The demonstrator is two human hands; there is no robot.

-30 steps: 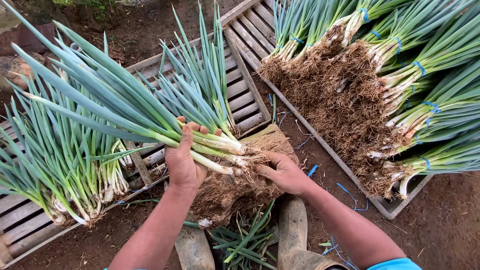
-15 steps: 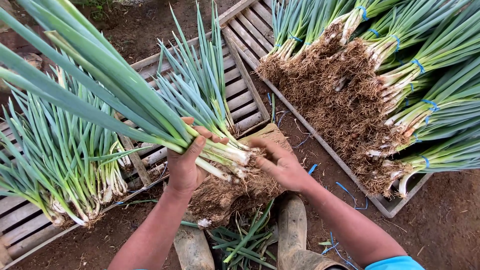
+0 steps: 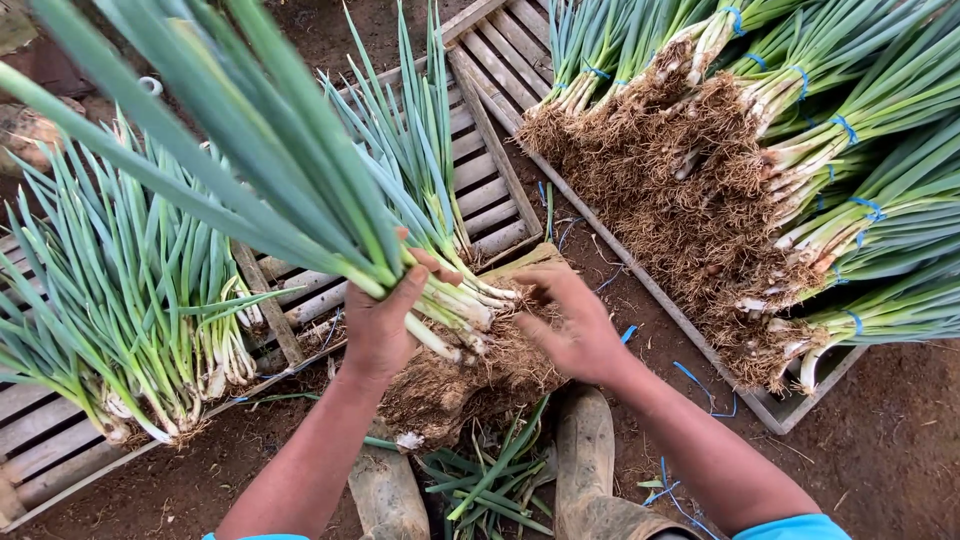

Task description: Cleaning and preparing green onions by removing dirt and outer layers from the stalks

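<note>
Head view, looking straight down. We see the left hand (image 3: pixel 385 325) wrapped around a bunch (image 3: pixel 300 190) of green onions, fingers closed on the pale stalks just above the roots, thumb across the top. The leaves fan up and to the left, close to the camera; the white bases stick out to the right of the fingers.

The right hand (image 3: pixel 572 325) lies just beside the left, fingers bent and spread over the root clump (image 3: pixel 470 385), fingertips touching the white bases where they meet the roots. We cannot tell whether it grips or only presses. The clump is brown, matted with soil, and hangs below and between both hands.

Under the hands, two muddy boots (image 3: pixel 585 455) stand on bare soil (image 3: pixel 900 430), with cut leaves (image 3: pixel 495 480) lying between them.

Left of the left hand, loose onions (image 3: pixel 130 310) lie on a slatted wooden pallet (image 3: pixel 480 170), roots toward us. A second pallet (image 3: pixel 660 300) runs to the right, well apart from the hands, stacked with bundles (image 3: pixel 830 150) tied with blue bands (image 3: pixel 848 128), their roots facing the hands. Blue band scraps (image 3: pixel 700 385) lie on the soil near the right forearm
</note>
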